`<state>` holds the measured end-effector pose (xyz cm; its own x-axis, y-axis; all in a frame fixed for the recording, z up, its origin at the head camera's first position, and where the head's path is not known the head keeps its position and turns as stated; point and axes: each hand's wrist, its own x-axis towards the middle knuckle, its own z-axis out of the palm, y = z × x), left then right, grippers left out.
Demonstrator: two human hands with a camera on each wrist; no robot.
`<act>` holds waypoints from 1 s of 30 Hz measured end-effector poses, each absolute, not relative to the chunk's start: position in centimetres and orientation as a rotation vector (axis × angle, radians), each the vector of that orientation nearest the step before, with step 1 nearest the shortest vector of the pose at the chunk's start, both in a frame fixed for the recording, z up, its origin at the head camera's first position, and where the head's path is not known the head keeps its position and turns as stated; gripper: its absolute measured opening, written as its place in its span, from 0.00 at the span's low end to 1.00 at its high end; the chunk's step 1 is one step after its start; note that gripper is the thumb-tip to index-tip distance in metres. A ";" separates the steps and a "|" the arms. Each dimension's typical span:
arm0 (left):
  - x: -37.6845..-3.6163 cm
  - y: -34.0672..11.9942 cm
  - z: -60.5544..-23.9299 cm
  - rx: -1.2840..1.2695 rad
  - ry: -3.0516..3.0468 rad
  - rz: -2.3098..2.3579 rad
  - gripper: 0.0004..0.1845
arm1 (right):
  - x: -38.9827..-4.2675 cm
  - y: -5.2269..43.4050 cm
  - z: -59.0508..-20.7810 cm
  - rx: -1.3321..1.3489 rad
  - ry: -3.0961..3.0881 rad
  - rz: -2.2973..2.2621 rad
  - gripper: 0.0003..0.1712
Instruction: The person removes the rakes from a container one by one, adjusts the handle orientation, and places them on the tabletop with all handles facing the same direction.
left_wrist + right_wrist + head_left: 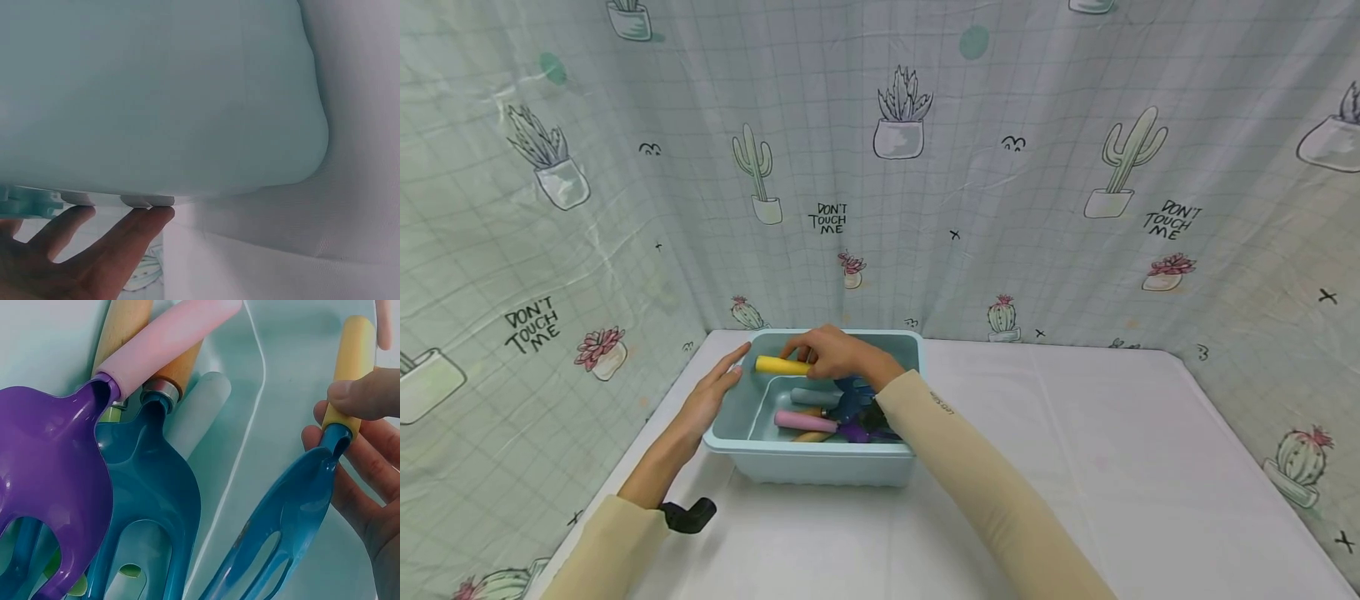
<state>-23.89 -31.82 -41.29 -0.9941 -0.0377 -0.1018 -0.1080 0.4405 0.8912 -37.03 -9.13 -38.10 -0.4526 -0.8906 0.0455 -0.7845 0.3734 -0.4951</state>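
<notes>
Right hand (pixel 838 354) pinches the yellow-handled blue garden fork (pixel 294 487) above the teal tub (pixel 820 467) on the counter (pixel 1075 467), left hand (pixel 715 392) flat-fingered against the tub's outer wall; lifting appears under way, and clearing the rim likely comes next.

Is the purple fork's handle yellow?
No, the purple fork has a pink handle; the yellow handle belongs to the blue fork that the right hand holds.
</notes>
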 end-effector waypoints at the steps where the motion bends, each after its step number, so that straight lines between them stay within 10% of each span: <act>1: -23.9 -31.8 -41.3 -0.134 2.611 1.617 0.31 | -37.0 -9.1 -38.1 -1.496 2.406 -0.675 0.28; 30: -23.7 -31.7 -40.9 -0.095 2.606 1.621 0.30 | -36.4 -9.0 -36.3 -1.569 2.458 -0.568 0.29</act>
